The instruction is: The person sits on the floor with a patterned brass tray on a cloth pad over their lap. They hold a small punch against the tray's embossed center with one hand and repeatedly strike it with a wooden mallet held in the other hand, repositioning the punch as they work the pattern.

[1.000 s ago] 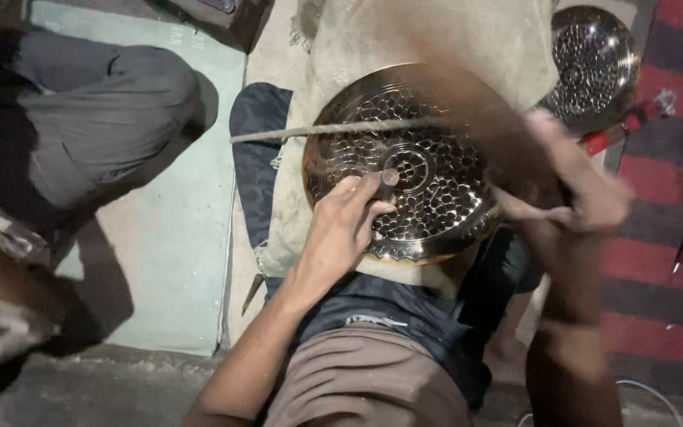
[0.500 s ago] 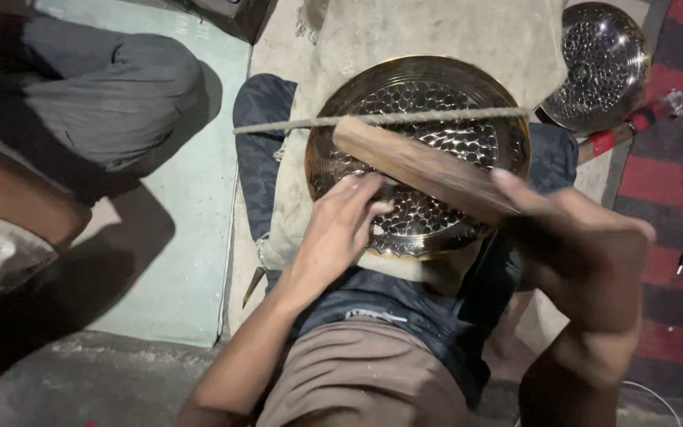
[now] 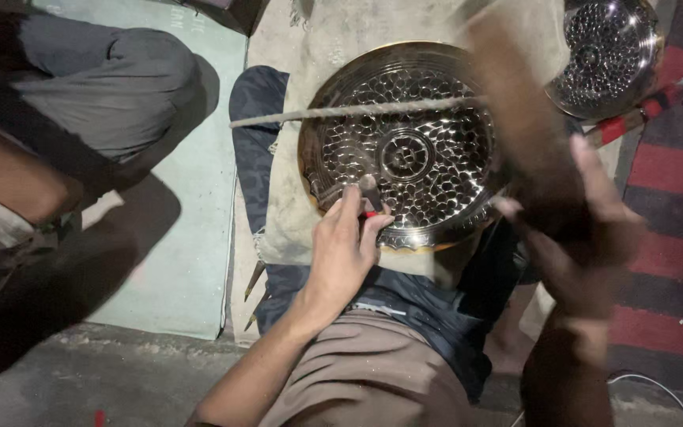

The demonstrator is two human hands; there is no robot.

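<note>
A round brass plate (image 3: 428, 119) with a hammered dimple pattern lies on a beige cloth (image 3: 341, 39) in front of me. My left hand (image 3: 345, 253) rests on the plate's near rim and pinches a small metal punch (image 3: 370, 194) upright against it. My right hand (image 3: 575, 229) grips a wooden mallet (image 3: 515, 103), which is raised and blurred over the plate's right side. A taut cord (image 3: 341, 112) runs across the plate from left to right.
A second shiny dimpled plate (image 3: 606, 51) sits at the top right beside a red-handled tool (image 3: 646, 111). Another person's bent legs (image 3: 81, 103) are at the left on a pale green mat (image 3: 191, 237). A red striped rug (image 3: 673, 190) lies at the right.
The mallet has swung from lying low across the plate up to the right, and now blurs. My left hand has shifted slightly along the near rim with the punch.
</note>
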